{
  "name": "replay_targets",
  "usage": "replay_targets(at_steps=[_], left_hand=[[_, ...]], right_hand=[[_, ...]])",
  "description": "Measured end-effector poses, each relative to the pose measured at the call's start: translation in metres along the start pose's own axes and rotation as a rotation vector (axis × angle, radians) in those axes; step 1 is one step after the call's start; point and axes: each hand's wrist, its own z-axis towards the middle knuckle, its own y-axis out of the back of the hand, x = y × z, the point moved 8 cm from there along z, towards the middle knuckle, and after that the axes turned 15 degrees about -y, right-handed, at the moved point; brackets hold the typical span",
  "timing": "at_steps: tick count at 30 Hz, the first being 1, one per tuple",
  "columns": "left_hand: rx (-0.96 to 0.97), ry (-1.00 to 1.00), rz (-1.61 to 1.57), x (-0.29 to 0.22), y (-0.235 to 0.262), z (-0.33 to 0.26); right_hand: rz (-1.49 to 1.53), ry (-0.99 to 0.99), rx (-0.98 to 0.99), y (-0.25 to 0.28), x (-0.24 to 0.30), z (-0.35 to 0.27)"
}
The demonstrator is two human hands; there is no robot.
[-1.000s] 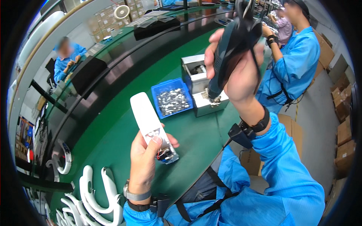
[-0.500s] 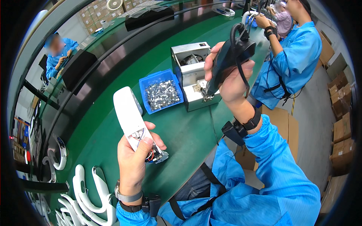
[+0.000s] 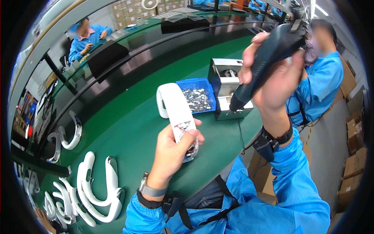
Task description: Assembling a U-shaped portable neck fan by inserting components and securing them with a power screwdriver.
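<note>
Over green counter (image 3: 136, 140), loosened grip could let white curved part (image 3: 179, 107) slip; stray tip of black power screwdriver (image 3: 261, 65) could snag wires (image 3: 191, 148) at part's lower end. Part sits in my left hand (image 3: 170, 146), fingers curled round it; right hand (image 3: 273, 93), well apart, wraps round screwdriver. Blue bin (image 3: 194, 83) beyond part.

The curved plastic housing (image 3: 177, 102) is white; the long handheld tool (image 3: 268, 56), black; the rectangular plastic bin (image 3: 193, 84), blue; its small metal pieces (image 3: 198, 100), speckled silver and black; the flat worktop (image 3: 140, 144), green.
</note>
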Motion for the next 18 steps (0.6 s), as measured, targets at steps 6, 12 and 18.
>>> replay_targets(at_steps=[6, 12, 18], left_hand=[[-0.008, -0.033, -0.016, -0.002, 0.011, -0.006], [0.058, -0.045, -0.066, -0.001, 0.004, -0.003], [0.05, -0.049, -0.084, -0.001, 0.01, -0.005]], right_hand=[[0.204, 0.066, 0.272, -0.114, 0.03, -0.005], [0.154, 0.255, 0.352, -0.128, 0.022, -0.007], [-0.009, 0.064, 0.285, -0.136, 0.018, -0.001]])
